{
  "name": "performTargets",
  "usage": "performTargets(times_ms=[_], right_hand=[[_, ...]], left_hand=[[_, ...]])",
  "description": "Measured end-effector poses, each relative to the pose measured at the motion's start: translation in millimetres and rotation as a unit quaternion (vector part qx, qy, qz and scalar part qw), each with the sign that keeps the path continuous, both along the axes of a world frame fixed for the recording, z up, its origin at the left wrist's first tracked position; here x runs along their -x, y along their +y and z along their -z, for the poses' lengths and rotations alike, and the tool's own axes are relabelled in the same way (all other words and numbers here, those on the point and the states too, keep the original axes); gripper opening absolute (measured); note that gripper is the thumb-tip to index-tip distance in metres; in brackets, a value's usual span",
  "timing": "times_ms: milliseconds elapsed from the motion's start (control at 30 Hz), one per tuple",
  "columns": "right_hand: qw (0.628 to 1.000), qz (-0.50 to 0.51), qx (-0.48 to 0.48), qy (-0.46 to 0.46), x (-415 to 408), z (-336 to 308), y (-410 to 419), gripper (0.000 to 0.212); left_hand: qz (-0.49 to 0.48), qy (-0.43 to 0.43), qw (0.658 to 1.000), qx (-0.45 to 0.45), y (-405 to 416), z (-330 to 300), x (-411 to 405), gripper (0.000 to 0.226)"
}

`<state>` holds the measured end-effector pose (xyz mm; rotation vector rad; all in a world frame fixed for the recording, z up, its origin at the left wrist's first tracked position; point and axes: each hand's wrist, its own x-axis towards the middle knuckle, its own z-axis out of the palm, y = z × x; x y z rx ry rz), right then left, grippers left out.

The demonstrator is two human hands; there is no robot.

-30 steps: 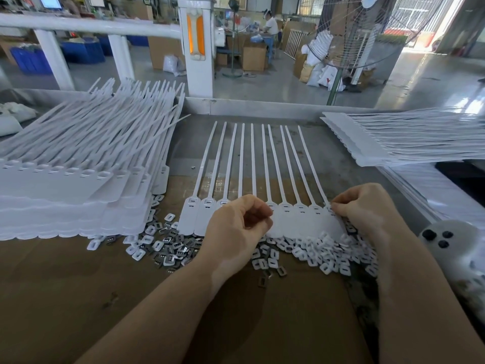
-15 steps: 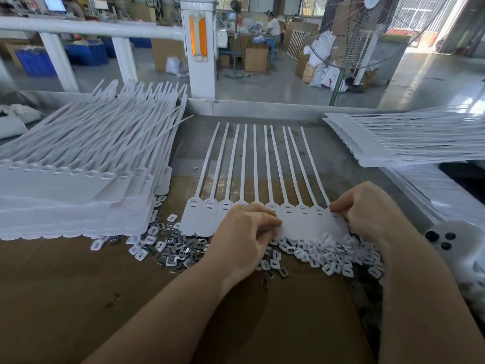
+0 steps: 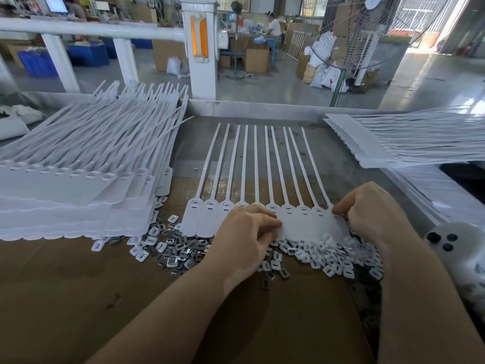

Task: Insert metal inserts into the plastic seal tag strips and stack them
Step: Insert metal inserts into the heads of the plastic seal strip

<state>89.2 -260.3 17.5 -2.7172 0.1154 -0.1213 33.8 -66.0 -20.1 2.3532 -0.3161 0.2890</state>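
Midway along the bench (image 3: 262,166), flat on brown cardboard (image 3: 78,285): a white seal tag strip (image 3: 301,222) of ten joined tags, tails fanned toward the far edge, flag ends toward the near edge. Over its middle flags, the left hand (image 3: 244,240), fingers curled, fingertips pressed down on the plastic; anything pinched beneath them hidden. At the strip's right end, the right hand (image 3: 370,211), fingers bent, pinching at the head of the last tag; whether an insert sits between the fingertips cannot be told. Along the strip's near edge, a loose scatter of metal inserts (image 3: 178,248), darker ones toward the left, white-looking ones (image 3: 330,256) heaped under the right hand. Toward the left edge, a tall stack of strips (image 3: 65,190), tails slanting up and back. Toward the far right corner, a second stack (image 3: 409,143), tails pointing right. Beyond the far edge, a white post (image 3: 202,56) and a factory floor (image 3: 288,85).
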Motion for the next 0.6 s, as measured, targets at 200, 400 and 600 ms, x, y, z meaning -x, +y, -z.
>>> performTargets(times_ms=[200, 400, 600], right_hand=[[1.0, -0.009, 0.012, -0.004, 1.5, 1.5, 4.2, 0.052], [0.999, 0.013, -0.006, -0.03, 0.8, 3.5, 7.2, 0.046], [0.994, -0.027, -0.035, -0.101, 2.3, 5.3, 24.6, 0.032]], left_hand=[[-0.009, -0.011, 1.0, 0.005, 1.8, 1.4, 0.3, 0.024], [-0.011, -0.019, 1.0, 0.004, 1.8, 0.7, 2.1, 0.024], [-0.053, -0.031, 0.994, 0.095, 3.2, -2.8, 4.9, 0.023]])
